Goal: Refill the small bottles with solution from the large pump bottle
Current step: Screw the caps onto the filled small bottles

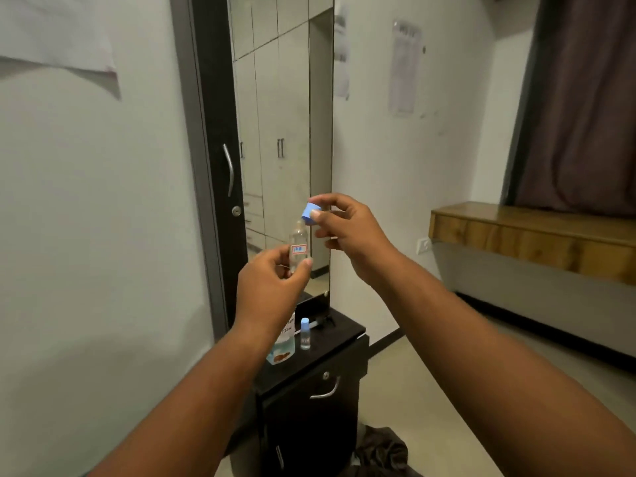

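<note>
Blue plastic up top: the right hand (344, 228) pinches a small blue cap (308, 212) between thumb and forefinger, held just above and to the right of the open neck, clear of it. Below it, the left hand (272, 287) grips a small clear bottle (298, 247) upright near its base, fingers (307, 262) curled round it, a red-bordered label facing us. Both are raised in the air, well above the dark cabinet surface (344, 327). Down there, near the surface's left edge, the large pump bottle (284, 346) stands partly hidden behind the left wrist, its pump head out of sight, bluish liquid showing low in it. Just beside it, towards the middle, a second small bottle (305, 333) waits with its blue cap on. So this reads as the uncapping step: cap off, neck open, nothing poured yet as far as I can judge; the level in the held bottle is too hard to tell through the clear wall. Next, the cap wants parking somewhere, then the open neck has to come under the pump nozzle, lined up squarely, because that mouth is narrow and a spill looks easy.
</note>
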